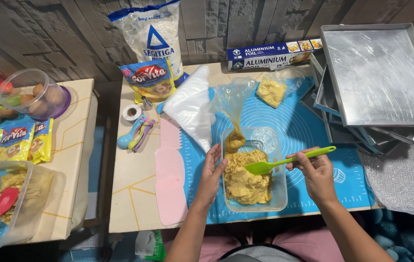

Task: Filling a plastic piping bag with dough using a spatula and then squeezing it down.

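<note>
Nearest on the desk (134, 189), the left hand (211, 175) steadies a clear dough tub (278, 194), fingers together against its left wall. Right hand (316, 174), fingers clamped, holds a green spatula (284, 161) over the dough (246, 182). Farther right, baking trays (379, 73).

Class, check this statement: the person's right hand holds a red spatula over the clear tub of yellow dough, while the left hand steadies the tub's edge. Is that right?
Not quite. The spatula in the right hand is green, not red; the head view shows it. The rest stands: it is over the clear tub of yellow dough, and the left hand is at the tub's edge.
</note>
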